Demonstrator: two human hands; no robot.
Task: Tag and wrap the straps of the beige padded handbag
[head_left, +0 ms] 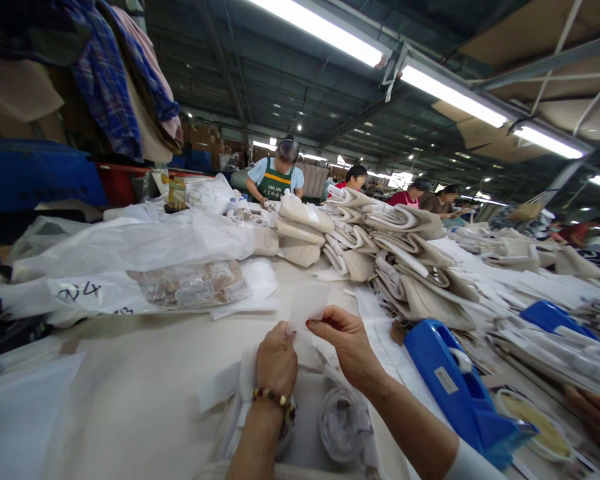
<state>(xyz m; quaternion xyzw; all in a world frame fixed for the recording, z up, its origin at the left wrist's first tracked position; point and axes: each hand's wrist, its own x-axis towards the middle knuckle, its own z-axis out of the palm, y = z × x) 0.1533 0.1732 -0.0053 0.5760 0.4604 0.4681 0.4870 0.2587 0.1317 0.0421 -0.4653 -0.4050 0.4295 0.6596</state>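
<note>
A thin, translucent white sheet [307,303] is pinched between the fingertips of both hands above the table. My left hand [277,360], with a beaded bracelet at the wrist, is closed on its near left edge. My right hand [347,340] grips the sheet from the right, thumb and forefinger pressed together. Under my forearms lies a pale beige fabric piece [310,470], partly hidden by my arms. On it rests a coiled bundle in clear plastic wrap [344,423]; its contents are hard to make out.
Folded beige pieces [405,267] are stacked ahead to the right. Large plastic bags [130,243] lie at the left. To the right are a blue tape dispenser [447,383], a round dish [535,423] and another person's hand [593,417]. Several people work beyond.
</note>
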